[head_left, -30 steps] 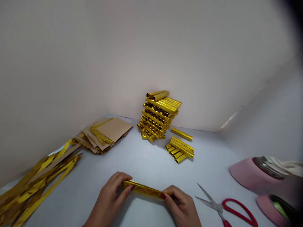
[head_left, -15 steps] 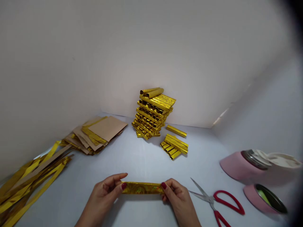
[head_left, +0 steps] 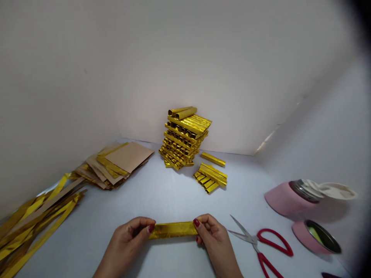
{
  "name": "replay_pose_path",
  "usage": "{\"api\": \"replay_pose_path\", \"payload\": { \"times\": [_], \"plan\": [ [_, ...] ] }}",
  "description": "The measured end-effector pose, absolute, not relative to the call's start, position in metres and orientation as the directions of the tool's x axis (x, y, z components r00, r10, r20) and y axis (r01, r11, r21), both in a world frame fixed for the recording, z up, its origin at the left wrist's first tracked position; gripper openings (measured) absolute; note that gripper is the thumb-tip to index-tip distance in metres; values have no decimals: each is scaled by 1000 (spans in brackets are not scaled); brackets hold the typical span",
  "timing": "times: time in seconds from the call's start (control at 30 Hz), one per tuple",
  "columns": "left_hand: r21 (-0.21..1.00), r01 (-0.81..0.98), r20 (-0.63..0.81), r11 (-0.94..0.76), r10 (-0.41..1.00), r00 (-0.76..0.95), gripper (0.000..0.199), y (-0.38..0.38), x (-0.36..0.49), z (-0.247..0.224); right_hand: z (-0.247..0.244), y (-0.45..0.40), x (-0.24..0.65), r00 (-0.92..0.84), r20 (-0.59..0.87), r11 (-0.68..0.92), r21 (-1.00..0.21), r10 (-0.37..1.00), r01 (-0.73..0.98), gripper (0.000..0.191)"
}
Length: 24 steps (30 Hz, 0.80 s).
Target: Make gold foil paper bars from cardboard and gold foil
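Where fingers pinch the gold strip, its ends are hidden.

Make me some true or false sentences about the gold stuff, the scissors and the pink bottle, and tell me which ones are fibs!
1. The left hand and right hand hold a shiny gold strip between them. True.
2. The red-handled metal scissors are closed. False: the scissors have their blades spread apart.
3. Two gold tubes lie on top of the tall stack of gold pieces. True.
4. The pink bottle with a white lid is left of the scissors. False: the bottle is right of them.
5. Flat brown sheets lie to the left of the tall stack. True.
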<state>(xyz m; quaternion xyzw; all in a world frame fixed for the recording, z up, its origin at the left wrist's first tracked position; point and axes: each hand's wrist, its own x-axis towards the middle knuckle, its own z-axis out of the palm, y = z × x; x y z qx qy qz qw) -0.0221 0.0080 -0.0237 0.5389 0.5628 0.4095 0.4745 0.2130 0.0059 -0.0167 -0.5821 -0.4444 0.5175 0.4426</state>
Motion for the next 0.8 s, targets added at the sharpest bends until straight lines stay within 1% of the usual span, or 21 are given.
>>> {"api": "replay_pose_path", "payload": {
  "times": [0.07,0.13,0.2,0.27,0.37,0.47,0.57,0.67,0.73,0.8],
  "plan": [
    [945,327,-43,15,996,79,30,5,-23,-23,-17,6,213,77,-170,-180,-974,982,141,36],
    [894,437,29,-102,985,171,25,2,-24,-20,-18,5,214,67,-147,-159,-962,987,221,34],
    [833,510,87,-215,961,262,23,-1,-24,-19,-17,4,215,41,-125,-132,-942,991,307,33],
    [779,559,127,-284,945,303,23,-3,-25,-20,-17,3,216,0,-77,-70,-907,997,415,32],
    [706,630,149,-323,938,314,23,-4,-27,-24,-17,2,216,-80,35,75,-802,996,593,30],
    [644,686,147,-340,934,326,24,-5,-28,-27,-17,3,216,-161,174,236,-646,971,726,28],
    [583,732,132,-352,930,342,24,-6,-26,-28,-18,5,216,-241,258,346,-525,935,778,28],
    [516,770,141,-375,924,356,25,-7,-24,-25,-20,7,217,-289,283,394,-464,914,793,27],
    [439,784,219,-439,898,381,31,-6,-22,-21,-21,7,217,-302,293,407,-432,907,805,25],
    [300,755,329,-583,806,491,40,-4,-20,-16,-23,7,217,-303,295,407,-416,906,813,22]
  ]
}}
